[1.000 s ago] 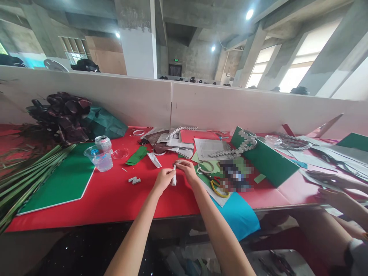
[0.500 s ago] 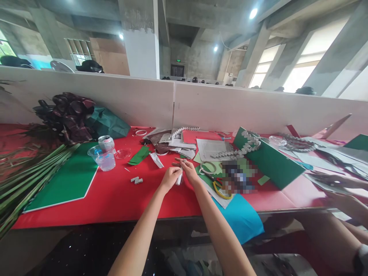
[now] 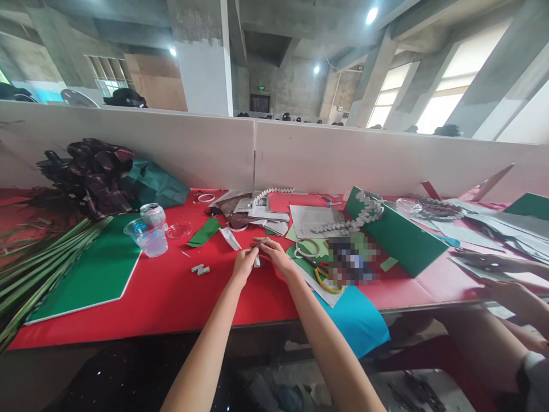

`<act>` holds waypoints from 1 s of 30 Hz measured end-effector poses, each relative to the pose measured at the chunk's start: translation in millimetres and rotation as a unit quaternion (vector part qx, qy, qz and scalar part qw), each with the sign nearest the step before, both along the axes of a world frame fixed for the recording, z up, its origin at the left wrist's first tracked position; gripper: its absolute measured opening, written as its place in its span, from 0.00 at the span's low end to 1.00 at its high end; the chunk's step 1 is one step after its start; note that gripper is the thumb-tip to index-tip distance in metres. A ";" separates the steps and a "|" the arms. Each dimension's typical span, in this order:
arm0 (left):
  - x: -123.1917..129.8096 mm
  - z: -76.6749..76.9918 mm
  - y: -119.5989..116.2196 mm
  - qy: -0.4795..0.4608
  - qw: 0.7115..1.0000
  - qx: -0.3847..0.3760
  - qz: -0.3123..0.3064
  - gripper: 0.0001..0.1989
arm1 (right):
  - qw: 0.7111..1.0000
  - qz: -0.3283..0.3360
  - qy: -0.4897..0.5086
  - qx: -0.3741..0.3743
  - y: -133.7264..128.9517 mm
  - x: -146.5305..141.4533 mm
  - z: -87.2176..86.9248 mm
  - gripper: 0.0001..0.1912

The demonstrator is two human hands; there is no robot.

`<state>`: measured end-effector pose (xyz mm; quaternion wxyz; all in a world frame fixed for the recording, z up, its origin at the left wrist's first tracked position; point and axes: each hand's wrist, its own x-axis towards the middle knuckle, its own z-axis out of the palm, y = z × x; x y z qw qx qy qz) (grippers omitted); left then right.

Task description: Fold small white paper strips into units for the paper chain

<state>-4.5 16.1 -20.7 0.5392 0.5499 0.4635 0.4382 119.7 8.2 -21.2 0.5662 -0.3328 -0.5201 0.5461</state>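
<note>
- Left hand [image 3: 244,265] pinches a white strip [image 3: 257,261] right of the cup [image 3: 154,244]; right hand [image 3: 277,257] meets it, seemingly for control (its closure cannot be told);
- folded pieces [image 3: 203,270] lie nearer the cup, probably for easy reach.

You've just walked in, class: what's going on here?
At a red-covered table, a person's left hand pinches a small whitish strip; the right hand meets it, partly hiding the strip. Small folded pieces lie to the left, yellow-handled scissors to the right. Beyond the scissors stands a green board. At far right, another person's hands are over papers.
</note>
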 end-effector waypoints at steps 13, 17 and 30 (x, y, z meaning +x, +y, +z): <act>1.7 8.6 -6.1 -0.032 0.993 -0.088 -0.071 0.14 | 0.972 -0.175 -0.126 0.091 10.3 -1.5 -15.4 0.10; 1.2 7.6 -6.1 -0.059 0.994 -0.086 -0.036 0.12 | 0.980 -0.150 -0.103 0.084 9.7 -2.6 -15.2 0.10; 0.9 8.3 -6.1 -0.060 0.994 -0.085 -0.024 0.10 | 0.994 -0.093 -0.054 0.008 3.0 -0.7 -6.0 0.18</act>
